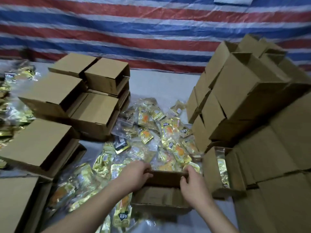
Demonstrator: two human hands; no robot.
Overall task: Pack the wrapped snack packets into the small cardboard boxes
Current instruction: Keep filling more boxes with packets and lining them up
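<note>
Both hands are gripping the far flap of a small cardboard box (pixel 161 195) at the table's (pixel 161 84) near edge: the left hand (pixel 134 175) is curling round its left end, the right hand (pixel 193 184) pinching its right end. Wrapped snack packets (pixel 159 137) are lying heaped just behind it, mid-table, between stacked boxes (pixel 239 91).

Your left hand (pixel 134 175) and right hand (pixel 193 184) cover the far corners of the open box (pixel 161 197), so you cannot see what lies inside. The packet pile (pixel 161 137) is blurred, its print unreadable. The right-hand box stack (pixel 269 132) runs off the frame's edge.
</note>
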